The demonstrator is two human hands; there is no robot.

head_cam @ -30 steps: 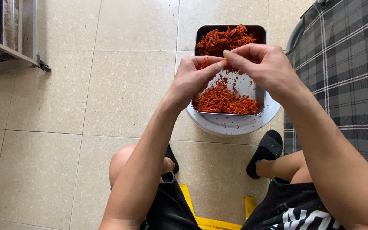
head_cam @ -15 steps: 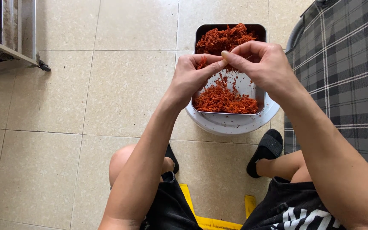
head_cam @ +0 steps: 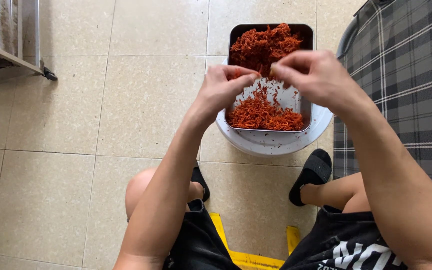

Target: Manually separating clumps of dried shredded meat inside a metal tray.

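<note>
Two knees and black sandals sit near. Farther, a metal tray of red shreds rests on a white bucket. Above it, the left hand and right hand are pinched narrow; whether they hold bits, I cannot tell.

Bare arms, black shorts with white print, black slippers

Both hands raised, fingertips pinched close together.
</note>
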